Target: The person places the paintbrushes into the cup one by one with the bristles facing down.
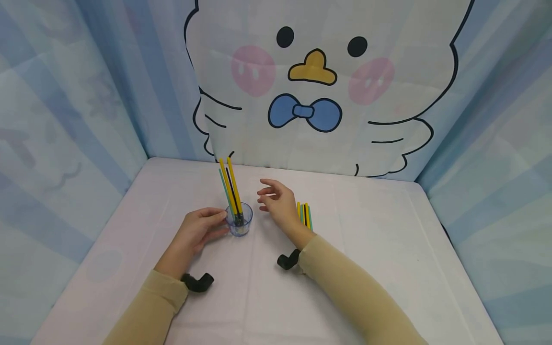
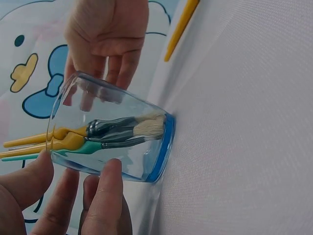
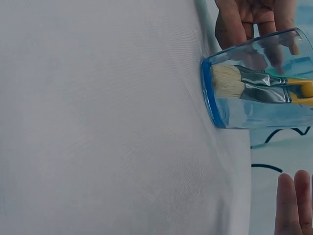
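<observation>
A clear cup [image 1: 239,229] with a blue base stands upright on the table. Several paintbrushes [image 2: 73,142] with yellow, teal and dark handles lean in it, bristles down. At the cup's left side, my left hand [image 1: 201,229] holds it lightly, thumb near the rim and fingers along the wall. My right hand [image 1: 279,203] is in the air to the right of the cup, apart from it, fingers loosely bent and holding nothing. Through the cup wall in the right wrist view, pale bristles [image 3: 227,81] show close to the base.
More brushes [image 1: 304,214] with yellow, green and dark handles lie partly hidden behind my right wrist. A pale cloth covers the table [image 1: 371,249]. Behind it hangs a curtain [image 1: 258,136] with a cartoon print, and further curtains close in both sides.
</observation>
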Tool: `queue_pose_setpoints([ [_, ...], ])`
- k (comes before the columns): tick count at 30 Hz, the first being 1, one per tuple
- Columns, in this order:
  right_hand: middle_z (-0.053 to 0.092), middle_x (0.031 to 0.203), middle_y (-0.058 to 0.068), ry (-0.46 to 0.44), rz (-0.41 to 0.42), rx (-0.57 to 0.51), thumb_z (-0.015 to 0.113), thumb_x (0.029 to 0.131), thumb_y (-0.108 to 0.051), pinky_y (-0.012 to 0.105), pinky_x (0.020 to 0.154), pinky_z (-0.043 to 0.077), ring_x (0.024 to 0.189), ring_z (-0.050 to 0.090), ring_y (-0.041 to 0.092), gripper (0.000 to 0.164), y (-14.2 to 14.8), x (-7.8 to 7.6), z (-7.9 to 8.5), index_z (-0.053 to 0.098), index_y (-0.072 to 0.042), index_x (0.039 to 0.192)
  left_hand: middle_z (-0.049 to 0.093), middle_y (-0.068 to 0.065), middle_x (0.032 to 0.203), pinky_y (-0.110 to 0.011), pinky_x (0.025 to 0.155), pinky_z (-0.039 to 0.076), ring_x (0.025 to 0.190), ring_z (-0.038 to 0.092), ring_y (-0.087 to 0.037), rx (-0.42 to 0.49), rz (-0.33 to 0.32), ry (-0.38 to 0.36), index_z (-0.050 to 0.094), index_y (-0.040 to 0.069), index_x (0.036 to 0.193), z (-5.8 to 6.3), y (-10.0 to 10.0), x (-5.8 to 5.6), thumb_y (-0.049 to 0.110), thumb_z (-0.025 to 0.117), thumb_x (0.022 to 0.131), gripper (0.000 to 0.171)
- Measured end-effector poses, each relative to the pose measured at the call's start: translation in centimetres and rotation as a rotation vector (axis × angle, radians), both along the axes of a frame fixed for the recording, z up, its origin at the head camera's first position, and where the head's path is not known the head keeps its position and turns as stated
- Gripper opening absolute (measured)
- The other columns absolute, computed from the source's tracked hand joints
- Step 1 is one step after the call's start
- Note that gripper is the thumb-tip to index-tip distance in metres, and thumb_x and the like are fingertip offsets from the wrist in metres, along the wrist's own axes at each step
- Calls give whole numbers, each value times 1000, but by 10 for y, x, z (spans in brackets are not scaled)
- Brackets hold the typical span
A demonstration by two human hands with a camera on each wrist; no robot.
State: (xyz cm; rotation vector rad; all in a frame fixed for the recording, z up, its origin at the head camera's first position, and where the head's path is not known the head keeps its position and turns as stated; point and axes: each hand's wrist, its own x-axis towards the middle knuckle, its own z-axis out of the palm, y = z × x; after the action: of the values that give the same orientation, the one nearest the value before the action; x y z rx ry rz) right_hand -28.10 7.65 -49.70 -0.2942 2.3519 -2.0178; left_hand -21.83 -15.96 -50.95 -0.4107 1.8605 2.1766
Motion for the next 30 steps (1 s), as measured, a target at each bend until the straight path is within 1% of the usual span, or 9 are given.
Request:
queue_pose_setpoints([
  [4,73,120,26,-13,-18,-12,64,101,5,37,79,72,104,76,43,47,8,1,-2,67,-15,143,68,-7,116,-36,95,69,103,69,-15,9,-1,6,62,-7,139,0,-1,1,14,75,103,44],
  [10,71,123,29,-44,-40,-37,65,100,5,38,78,72,104,76,42,48,24,5,-3,67,-15,143,68,-7,116,-35,94,69,103,69,-15,6,4,-2,64,-7,138,1,0,1,14,75,103,42],
  [16,70,126,30,-74,-54,-33,65,101,3,38,78,72,109,74,47,46,45,6,-6,67,-17,142,67,-8,118,-35,94,69,104,69,-16,-1,11,-12,65,-5,137,1,0,0,15,75,102,41],
  [18,69,127,29,-91,-64,-22,66,101,1,38,77,72,109,74,47,45,52,7,-7,66,-19,142,67,-9,118,-35,94,69,104,69,-16,1,11,-10,64,-5,137,1,0,0,14,75,103,41],
  [21,69,127,27,-118,-84,-10,67,102,-1,39,77,72,108,75,43,45,63,10,-8,66,-20,143,67,-9,118,-35,94,69,104,69,-16,8,6,-5,63,-6,138,0,-1,0,14,74,103,42],
  [23,69,126,27,-136,-96,-12,67,102,0,41,77,72,106,75,41,46,69,12,-8,65,-19,144,67,-8,117,-35,95,69,103,69,-16,14,4,-1,63,-7,138,0,-1,0,14,74,103,42],
  [26,68,126,26,-161,-104,-16,67,102,1,45,78,72,106,74,40,49,79,16,-9,62,-14,148,67,-7,115,-35,95,69,103,69,-15,20,4,0,63,-7,138,0,-1,0,14,75,103,43],
  [30,67,121,22,-188,-121,-8,67,102,2,44,75,72,103,74,38,52,90,18,-10,58,-9,152,67,-6,114,-35,95,69,103,69,-15,20,7,-4,63,-7,137,1,-1,1,14,75,102,42],
])
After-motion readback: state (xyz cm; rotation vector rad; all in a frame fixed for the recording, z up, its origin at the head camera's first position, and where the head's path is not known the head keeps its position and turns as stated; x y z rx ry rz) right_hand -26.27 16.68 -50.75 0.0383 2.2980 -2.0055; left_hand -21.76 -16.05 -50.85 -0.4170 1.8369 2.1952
